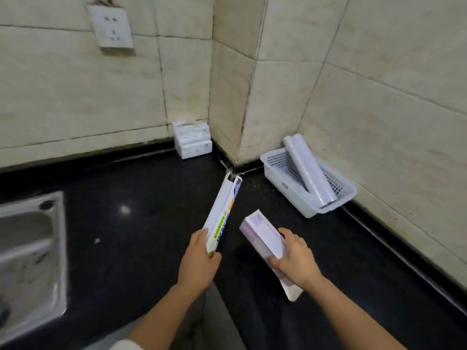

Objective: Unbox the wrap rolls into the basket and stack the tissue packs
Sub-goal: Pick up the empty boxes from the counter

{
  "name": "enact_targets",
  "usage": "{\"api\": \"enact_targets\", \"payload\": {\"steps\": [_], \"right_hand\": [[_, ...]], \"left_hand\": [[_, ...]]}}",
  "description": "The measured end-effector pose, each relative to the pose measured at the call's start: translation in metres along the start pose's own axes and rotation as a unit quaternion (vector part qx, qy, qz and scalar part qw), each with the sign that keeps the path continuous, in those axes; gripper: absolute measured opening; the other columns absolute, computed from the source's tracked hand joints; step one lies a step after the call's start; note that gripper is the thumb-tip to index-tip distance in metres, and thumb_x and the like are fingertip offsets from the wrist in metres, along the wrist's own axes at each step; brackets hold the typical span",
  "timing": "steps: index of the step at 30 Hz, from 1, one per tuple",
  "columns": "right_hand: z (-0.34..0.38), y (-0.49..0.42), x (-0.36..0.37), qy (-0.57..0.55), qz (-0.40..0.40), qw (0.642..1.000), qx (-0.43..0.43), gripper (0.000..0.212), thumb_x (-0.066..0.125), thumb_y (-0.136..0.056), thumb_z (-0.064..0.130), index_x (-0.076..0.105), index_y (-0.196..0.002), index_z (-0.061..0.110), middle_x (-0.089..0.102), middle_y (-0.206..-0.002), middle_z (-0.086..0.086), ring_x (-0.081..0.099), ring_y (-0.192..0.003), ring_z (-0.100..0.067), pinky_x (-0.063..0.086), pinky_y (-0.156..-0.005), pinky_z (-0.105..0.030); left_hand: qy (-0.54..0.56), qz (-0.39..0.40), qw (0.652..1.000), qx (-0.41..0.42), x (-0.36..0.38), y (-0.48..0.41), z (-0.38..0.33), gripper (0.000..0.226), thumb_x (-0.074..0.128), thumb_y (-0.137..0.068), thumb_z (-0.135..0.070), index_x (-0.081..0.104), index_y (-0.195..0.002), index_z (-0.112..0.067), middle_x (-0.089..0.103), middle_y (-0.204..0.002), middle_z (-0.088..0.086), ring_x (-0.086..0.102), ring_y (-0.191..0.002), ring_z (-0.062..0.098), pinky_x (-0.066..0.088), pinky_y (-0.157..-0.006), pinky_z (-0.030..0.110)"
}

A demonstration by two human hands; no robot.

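Note:
My left hand [198, 261] grips the near end of a long white wrap box [222, 213] with green and blue print, its far end flap open and pointing toward the wall corner. In my right hand [294, 258] is a pale purple wrap box [265, 242], held over the black counter. A white perforated basket [278, 170] stands at the right wall, with one clear wrap roll [309, 170] lying slanted in it and sticking out over the rim. Two white tissue packs [193, 140] are stacked in the back corner.
A steel sink [30, 246] is set into the black counter [141, 198] at the left. Tiled walls close in the back and right, with a protruding corner column [235, 97]. A wall socket [111, 27] hangs at the upper left.

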State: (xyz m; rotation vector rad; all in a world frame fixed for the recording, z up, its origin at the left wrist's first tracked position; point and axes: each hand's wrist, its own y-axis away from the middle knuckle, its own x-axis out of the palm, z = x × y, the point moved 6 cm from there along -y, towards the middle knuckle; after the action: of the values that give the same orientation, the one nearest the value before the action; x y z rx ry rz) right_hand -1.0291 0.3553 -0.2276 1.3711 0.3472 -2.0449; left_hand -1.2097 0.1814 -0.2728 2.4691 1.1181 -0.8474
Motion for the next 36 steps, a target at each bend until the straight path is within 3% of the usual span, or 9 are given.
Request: {"api": "enact_targets", "payload": {"steps": [7, 10, 13, 16, 20, 23, 27, 33, 36], "right_hand": [[0.091, 0.11, 0.068, -0.059, 0.101, 0.974, -0.192, 0.073, 0.067, -0.07, 0.046, 0.041, -0.134, 0.024, 0.057, -0.12, -0.001, 0.052, -0.112, -0.022, 0.048, -0.091, -0.043], [0.131, 0.178, 0.109, -0.052, 0.167, 0.951, -0.254, 0.063, 0.064, -0.068, 0.047, 0.045, -0.125, 0.026, 0.061, -0.115, 0.0, 0.056, -0.104, -0.022, 0.05, -0.084, -0.04], [0.165, 0.256, 0.16, -0.002, 0.254, 0.915, -0.314, 0.06, 0.063, -0.074, 0.045, 0.044, -0.126, 0.023, 0.061, -0.117, -0.003, 0.056, -0.108, -0.027, 0.048, -0.082, -0.037], [0.192, 0.346, 0.209, 0.035, 0.331, 0.874, -0.353, 0.062, 0.064, -0.077, 0.043, 0.042, -0.13, 0.019, 0.061, -0.123, -0.008, 0.056, -0.112, -0.031, 0.044, -0.08, -0.034], [0.223, 0.481, 0.259, 0.065, 0.407, 0.815, -0.408, 0.063, 0.066, -0.077, 0.042, 0.043, -0.129, 0.015, 0.06, -0.125, -0.011, 0.058, -0.113, -0.032, 0.048, -0.086, -0.036], [0.237, 0.587, 0.291, 0.091, 0.436, 0.774, -0.45, 0.057, 0.066, -0.076, 0.042, 0.047, -0.121, 0.013, 0.064, -0.115, -0.01, 0.062, -0.098, -0.029, 0.047, -0.075, -0.032], [0.239, 0.725, 0.339, 0.116, 0.48, 0.738, -0.46, 0.056, 0.065, -0.079, 0.043, 0.047, -0.121, 0.011, 0.064, -0.112, -0.01, 0.061, -0.091, -0.028, 0.042, -0.068, -0.03], [0.208, 0.913, 0.417, 0.147, 0.556, 0.724, -0.38, 0.06, 0.07, -0.08, 0.037, 0.047, -0.128, 0.009, 0.063, -0.12, -0.014, 0.062, -0.105, -0.031, 0.044, -0.075, -0.029], [0.2, 0.984, 0.455, 0.169, 0.577, 0.705, -0.376, 0.057, 0.07, -0.079, 0.036, 0.05, -0.125, 0.01, 0.063, -0.115, -0.011, 0.063, -0.1, -0.03, 0.044, -0.075, -0.029]], "left_hand": [[0.027, -0.143, 0.979, -0.141, -0.044, 0.206, 0.079, 0.066, 0.059, -0.081, -0.01, 0.036, -0.143, -0.011, 0.036, -0.147, 0.003, 0.046, -0.125, 0.023, 0.034, -0.094, 0.022], [0.02, -0.184, 0.957, -0.222, -0.07, 0.307, 0.114, 0.064, 0.057, -0.08, -0.011, 0.037, -0.141, -0.012, 0.039, -0.145, 0.005, 0.047, -0.123, 0.023, 0.035, -0.09, 0.022], [0.013, -0.216, 0.917, -0.334, -0.088, 0.419, 0.147, 0.057, 0.056, -0.08, -0.016, 0.04, -0.135, -0.012, 0.041, -0.138, 0.009, 0.053, -0.113, 0.031, 0.045, -0.086, 0.034], [0.029, -0.25, 0.874, -0.416, -0.099, 0.531, 0.173, 0.053, 0.056, -0.079, -0.016, 0.042, -0.129, -0.008, 0.041, -0.134, 0.012, 0.055, -0.108, 0.034, 0.046, -0.086, 0.038], [0.054, -0.311, 0.808, -0.497, -0.109, 0.678, 0.2, 0.057, 0.057, -0.082, -0.019, 0.039, -0.135, -0.009, 0.038, -0.14, 0.009, 0.055, -0.112, 0.03, 0.046, -0.09, 0.035], [0.086, -0.356, 0.75, -0.551, -0.108, 0.792, 0.216, 0.06, 0.059, -0.083, -0.021, 0.038, -0.138, -0.012, 0.039, -0.141, 0.007, 0.056, -0.112, 0.028, 0.044, -0.086, 0.032], [0.124, -0.375, 0.699, -0.596, -0.097, 0.939, 0.236, 0.06, 0.059, -0.084, -0.024, 0.038, -0.14, -0.012, 0.041, -0.139, 0.007, 0.054, -0.109, 0.024, 0.042, -0.082, 0.028], [0.181, -0.407, 0.617, -0.649, -0.088, 1.126, 0.264, 0.035, 0.064, -0.079, -0.017, 0.058, -0.112, -0.006, 0.059, -0.111, 0.018, 0.061, -0.094, 0.033, 0.044, -0.069, 0.033], [0.212, -0.436, 0.57, -0.663, -0.078, 1.185, 0.292, 0.039, 0.063, -0.08, -0.017, 0.057, -0.119, -0.009, 0.063, -0.106, 0.019, 0.063, -0.091, 0.035, 0.04, -0.065, 0.03]]}}
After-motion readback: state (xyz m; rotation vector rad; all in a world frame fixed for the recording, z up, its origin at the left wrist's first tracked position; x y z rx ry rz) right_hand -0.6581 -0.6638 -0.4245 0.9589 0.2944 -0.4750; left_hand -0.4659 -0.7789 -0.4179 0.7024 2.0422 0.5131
